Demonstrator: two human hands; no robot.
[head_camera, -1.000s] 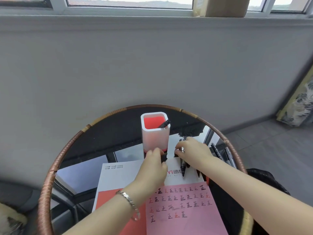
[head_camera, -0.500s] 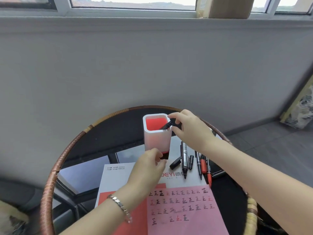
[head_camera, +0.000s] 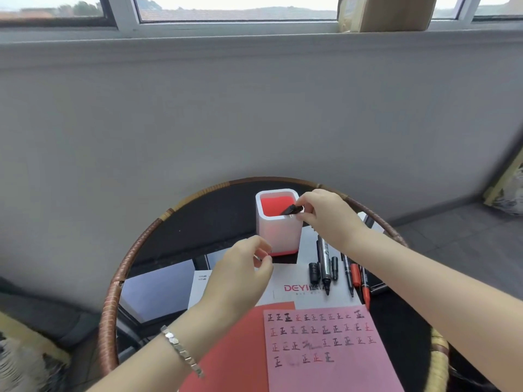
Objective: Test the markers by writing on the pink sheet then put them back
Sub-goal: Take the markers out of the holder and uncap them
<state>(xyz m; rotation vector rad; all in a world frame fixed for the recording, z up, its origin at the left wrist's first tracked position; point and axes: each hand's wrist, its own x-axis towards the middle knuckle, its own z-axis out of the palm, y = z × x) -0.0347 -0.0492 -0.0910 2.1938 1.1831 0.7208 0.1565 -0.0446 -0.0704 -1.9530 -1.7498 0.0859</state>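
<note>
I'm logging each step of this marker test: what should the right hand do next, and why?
Probably lift the black marker clear of the white square pen holder with the red inside. The right hand pinches its top end at the holder's rim, while the left hand rests at the holder's base and the pink sheet has room for more marks.

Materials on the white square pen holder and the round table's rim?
White square pen holder: looks like matte, slightly translucent plastic; its red lining glows through the walls. Round table's rim: seems to be wrapped rattan or cane, brown with paler bands and visible winding; the dark top reflects like glass.
</note>
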